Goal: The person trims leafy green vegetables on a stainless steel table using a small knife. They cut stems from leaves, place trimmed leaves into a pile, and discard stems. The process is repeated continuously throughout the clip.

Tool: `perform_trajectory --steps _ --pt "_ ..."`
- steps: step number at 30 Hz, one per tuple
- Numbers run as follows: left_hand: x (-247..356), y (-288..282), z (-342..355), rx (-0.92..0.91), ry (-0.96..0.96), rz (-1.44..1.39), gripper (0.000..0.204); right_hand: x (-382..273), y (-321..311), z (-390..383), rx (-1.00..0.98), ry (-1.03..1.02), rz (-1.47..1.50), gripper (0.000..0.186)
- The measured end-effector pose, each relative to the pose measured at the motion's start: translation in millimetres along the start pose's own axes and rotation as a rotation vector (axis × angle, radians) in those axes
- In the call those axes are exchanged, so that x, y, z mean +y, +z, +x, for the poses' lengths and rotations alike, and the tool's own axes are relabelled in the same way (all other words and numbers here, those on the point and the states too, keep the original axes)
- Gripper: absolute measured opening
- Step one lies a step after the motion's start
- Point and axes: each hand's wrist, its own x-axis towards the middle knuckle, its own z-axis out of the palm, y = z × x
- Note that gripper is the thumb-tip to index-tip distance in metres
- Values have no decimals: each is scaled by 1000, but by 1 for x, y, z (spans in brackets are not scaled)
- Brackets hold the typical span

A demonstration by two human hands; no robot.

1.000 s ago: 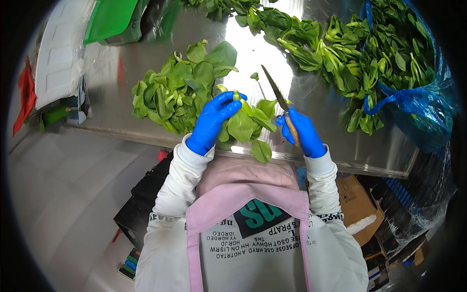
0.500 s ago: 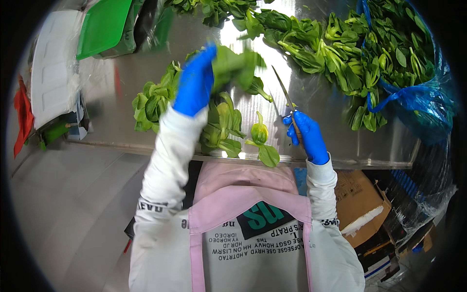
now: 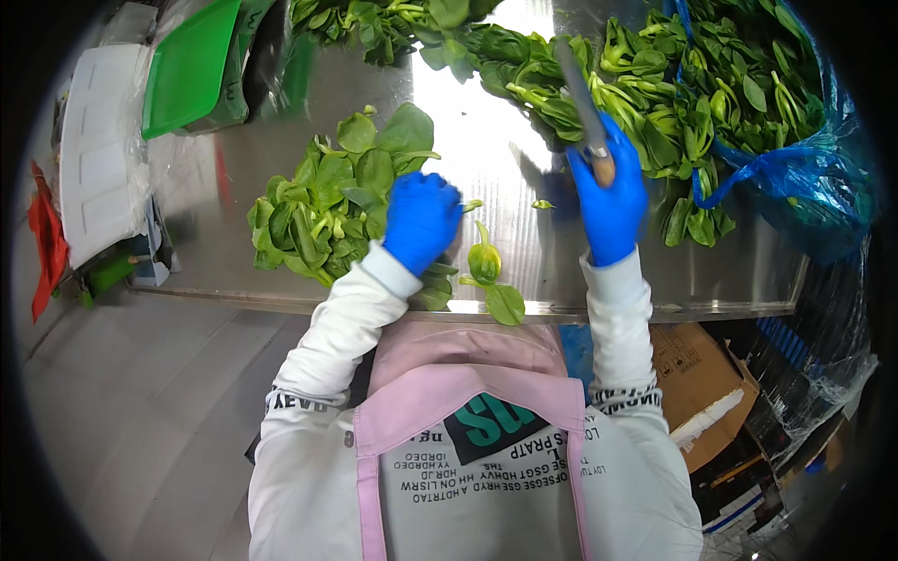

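Observation:
My left hand (image 3: 421,220), in a blue glove, is closed at the right side of a pile of leafy bok choy (image 3: 323,201). A pale stem end (image 3: 473,205) pokes out past its fingers, and most of what it grips is hidden. In my right hand (image 3: 613,201), also gloved in blue, is a knife (image 3: 582,98), its wooden handle against the palm and its blade pointing away from me. Between the hands lie a small cut stem piece (image 3: 542,204) and loose yellow-green leaves (image 3: 485,264) near the table's front edge.
More bok choy (image 3: 543,79) stretches across the far side of the steel table (image 3: 716,285). A blue plastic bag (image 3: 818,201) full of greens stands at the right. Green (image 3: 192,70) and white (image 3: 103,154) trays are at the left. Below the table's right side sits a cardboard box (image 3: 697,393).
My left hand has come down and toward me from above the table, where it held blurred greens. My right hand has moved away from me with the knife, turning the blade.

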Motion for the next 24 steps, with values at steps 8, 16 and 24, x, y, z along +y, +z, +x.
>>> perform_trajectory --steps 8,16,24 --pt "36 -40 4 287 -318 -719 30 15 19 17 -278 316 -20 27" --pt "80 -21 21 231 -625 -1593 39 -43 -16 -43 -407 525 471 17" --pt "82 -24 5 189 -530 -1552 30 -30 -44 -58 -545 580 527 19"
